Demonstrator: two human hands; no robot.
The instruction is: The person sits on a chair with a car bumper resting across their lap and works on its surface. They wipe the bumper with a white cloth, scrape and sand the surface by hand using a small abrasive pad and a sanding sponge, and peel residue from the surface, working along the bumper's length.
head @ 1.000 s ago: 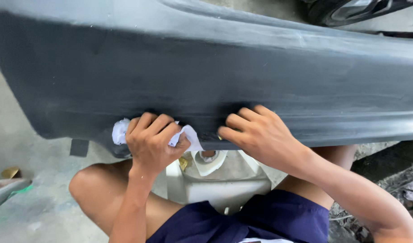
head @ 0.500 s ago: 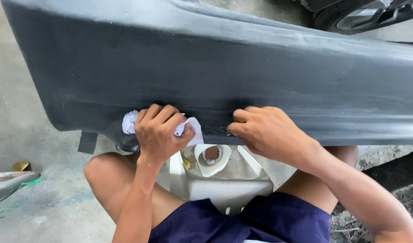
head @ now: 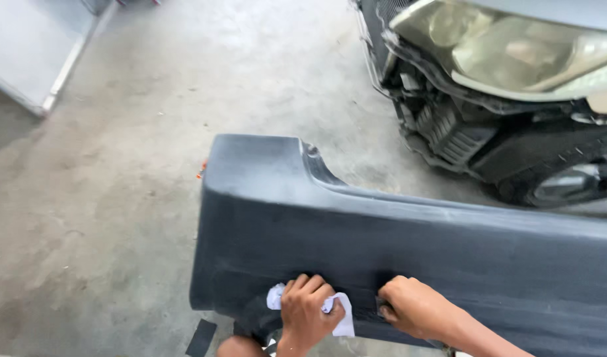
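My left hand (head: 308, 312) presses a white rag (head: 341, 316) on the dark bumper's (head: 409, 244) lower edge, fingers curled over it. Right hand (head: 414, 307) grips the edge just beside. Bumper lies on concrete floor (head: 118, 165); stripped car front (head: 501, 86) beyond, well apart.

The head camera has tilted up: the white plastic canister and the person's knees have dropped out of view, while a car's stripped front end with clear headlight (head: 515, 49) (at two o'clock) and bare grey concrete floor (head: 118, 185) have appeared.
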